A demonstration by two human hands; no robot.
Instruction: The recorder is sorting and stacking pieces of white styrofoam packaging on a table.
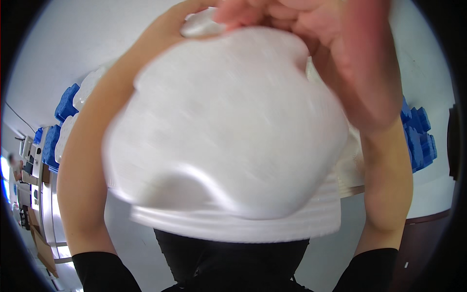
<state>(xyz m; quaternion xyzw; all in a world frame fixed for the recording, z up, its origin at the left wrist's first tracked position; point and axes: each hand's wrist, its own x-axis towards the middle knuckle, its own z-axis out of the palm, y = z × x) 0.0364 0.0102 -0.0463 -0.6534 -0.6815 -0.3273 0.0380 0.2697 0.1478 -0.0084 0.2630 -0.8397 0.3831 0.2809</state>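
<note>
Head view: smooth, lobed white piece (228, 121); cannot tell whether left hand (179, 14) or right hand (335, 31) grips it

Desk (353, 191): mostly masked as seen from here; a short, light-brown stretch of the front edge is exposed at right. An off-white item (349, 165) lies at this edge. Blue blocks (418, 134) are stacked at right; blue and white pieces (67, 101) are stacked at left. Their bases are partly hidden. Grey floor (351, 214) shows below.
</note>
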